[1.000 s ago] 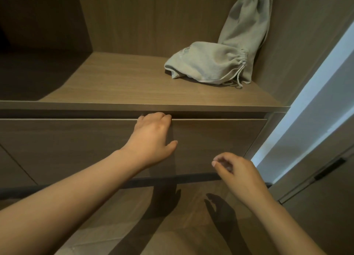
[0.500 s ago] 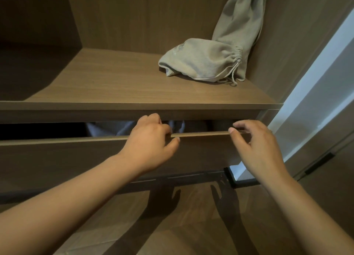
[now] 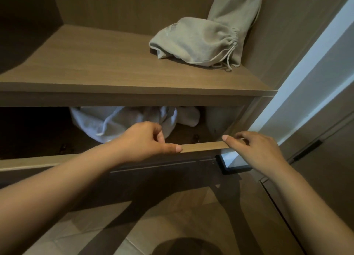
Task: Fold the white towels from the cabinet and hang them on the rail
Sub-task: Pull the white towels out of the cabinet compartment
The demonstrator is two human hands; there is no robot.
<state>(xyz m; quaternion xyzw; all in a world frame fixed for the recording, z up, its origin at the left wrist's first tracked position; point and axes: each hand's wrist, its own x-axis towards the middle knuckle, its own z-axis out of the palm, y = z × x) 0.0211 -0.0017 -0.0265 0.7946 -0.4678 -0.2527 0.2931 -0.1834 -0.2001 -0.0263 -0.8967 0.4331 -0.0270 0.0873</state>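
A wooden cabinet drawer (image 3: 201, 147) stands partly pulled out below a shelf. My left hand (image 3: 145, 139) grips its top front edge near the middle, fingers curled over the rim and thumb along the front. My right hand (image 3: 256, 149) holds the same edge at the drawer's right end. Inside the drawer lie crumpled white towels (image 3: 126, 120), partly hidden by the shelf above and by my left hand. A rolled white piece (image 3: 189, 116) lies to their right. No rail is in view.
A grey drawstring bag (image 3: 199, 42) lies on the shelf (image 3: 115, 72) above the drawer, with a second grey bag (image 3: 235, 7) leaning in the back right corner. A bright door gap (image 3: 310, 78) runs along the right. Tiled floor (image 3: 153, 229) lies below.
The drawer went from closed to pulled out, showing the white towels inside. My right hand came up from below and took hold of the drawer's right edge.
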